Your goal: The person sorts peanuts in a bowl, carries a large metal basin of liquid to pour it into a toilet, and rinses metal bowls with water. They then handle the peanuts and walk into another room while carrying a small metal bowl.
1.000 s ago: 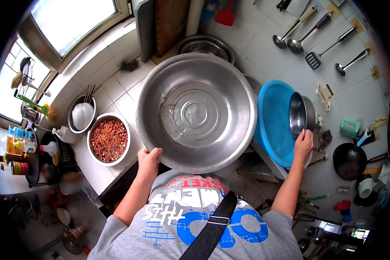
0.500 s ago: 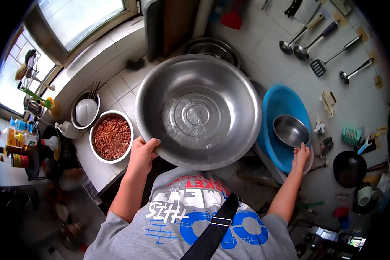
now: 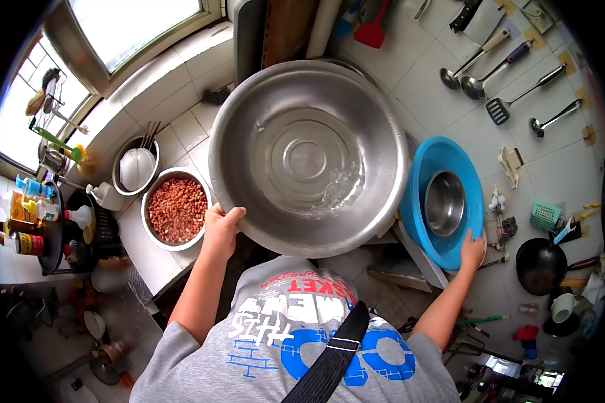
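Observation:
My left hand (image 3: pixel 223 228) grips the near-left rim of a large metal basin (image 3: pixel 262 225), thumb over the edge. The basin is slightly tilted, and a little clear water pools at its lower right. On the right, my right hand (image 3: pixel 474 251) holds the near rim of a blue plastic basin (image 3: pixel 431 232), its fingers partly hidden behind the rim. Inside the blue basin lies a small metal bowl (image 3: pixel 445 203). A white-rimmed bowl of reddish-brown beans or peanuts (image 3: pixel 176 209) sits just left of my left hand.
On the tiled counter (image 3: pixel 191 131) stands another bowl (image 3: pixel 122 181) with a white round item inside. Sauce bottles (image 3: pixel 23 225) crowd a rack at far left. Ladles (image 3: pixel 474 87) and a slotted turner (image 3: pixel 499 111) hang on the right wall, with a dark wok (image 3: pixel 541 266) lower down.
My right hand has let go of the small metal bowl and moved onto the blue basin's rim. Water in the large basin has run from its left side to its lower right.

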Tool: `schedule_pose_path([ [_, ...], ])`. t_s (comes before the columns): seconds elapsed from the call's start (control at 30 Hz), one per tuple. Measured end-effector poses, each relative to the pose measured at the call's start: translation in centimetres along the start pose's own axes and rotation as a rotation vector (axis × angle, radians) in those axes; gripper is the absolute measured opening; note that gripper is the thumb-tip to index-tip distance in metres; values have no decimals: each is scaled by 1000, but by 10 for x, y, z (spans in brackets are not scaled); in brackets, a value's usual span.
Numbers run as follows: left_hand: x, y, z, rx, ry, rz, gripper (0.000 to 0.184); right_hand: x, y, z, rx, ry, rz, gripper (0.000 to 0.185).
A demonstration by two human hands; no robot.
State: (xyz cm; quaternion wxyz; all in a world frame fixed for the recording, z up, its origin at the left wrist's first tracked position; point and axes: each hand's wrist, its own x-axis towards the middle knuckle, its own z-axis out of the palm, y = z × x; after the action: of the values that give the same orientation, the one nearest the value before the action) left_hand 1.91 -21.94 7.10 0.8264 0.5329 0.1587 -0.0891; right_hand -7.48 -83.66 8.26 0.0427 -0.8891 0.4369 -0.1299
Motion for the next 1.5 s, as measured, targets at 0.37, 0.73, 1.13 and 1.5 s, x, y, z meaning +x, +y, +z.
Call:
schedule_pose_path([
  [0.37,0,29,15,157,-132,-92,11,-118,-172,-26,1112,-700,-34,27],
  [0.73,41,69,71,297,-517,-2,23,-160,-117,-60,1247,-336,133,22],
  [1.13,-85,-23,231,429,-1148,-140,27,-294,120,-178,1132,172,489,24],
  [1.5,-175,-147,252,544,-1224,-270,19,-412,240,-182,1113,157,679,28],
])
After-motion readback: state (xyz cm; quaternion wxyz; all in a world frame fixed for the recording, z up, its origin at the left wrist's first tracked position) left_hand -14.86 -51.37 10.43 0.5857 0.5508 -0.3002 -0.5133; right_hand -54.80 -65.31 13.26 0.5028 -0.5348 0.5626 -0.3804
